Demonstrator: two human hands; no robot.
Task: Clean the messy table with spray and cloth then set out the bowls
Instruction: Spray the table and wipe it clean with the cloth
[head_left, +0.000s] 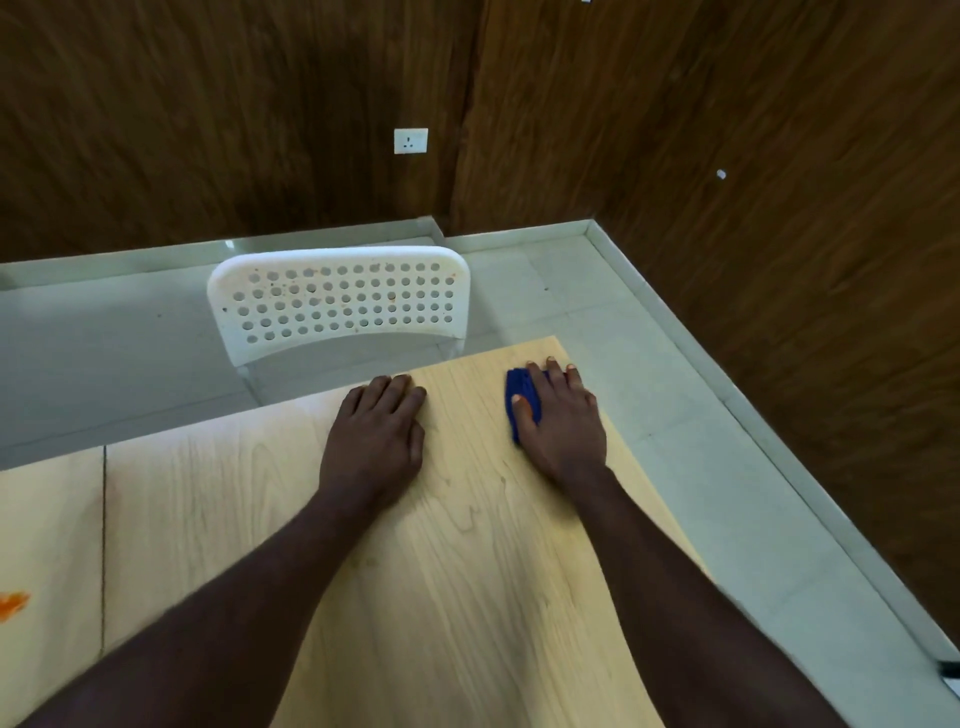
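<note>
a person leans over a light wood table (467, 571), both bare forearms reaching forward from the bottom of the frame. the right hand (563, 423) lies flat on a folded blue cloth (519, 383) and presses it to the tabletop near the far right corner. its fingers are straight and slightly spread, their tips reach almost to the table's far edge, and the thumb rests across the cloth's left side. most of the cloth is hidden under the palm, with only its left part showing. the left hand (376, 431) rests palm down on the bare wood well to the left of the cloth. it holds nothing, its fingers are straight and close together, and their tips lie just short of the far edge. on the left a thin dark seam (104, 545) runs across the tabletop. beyond it, at the frame's left edge, an orange smear (13, 605) marks the wood. a white plastic chair (337, 301) stands at the far side of the table, facing the table, its perforated back flecked with small orange spots. it stands on a pale tiled floor (130, 353). dark wood-panelled walls (208, 104) close the corner of the room, one of them carrying a white wall socket (411, 141).
</note>
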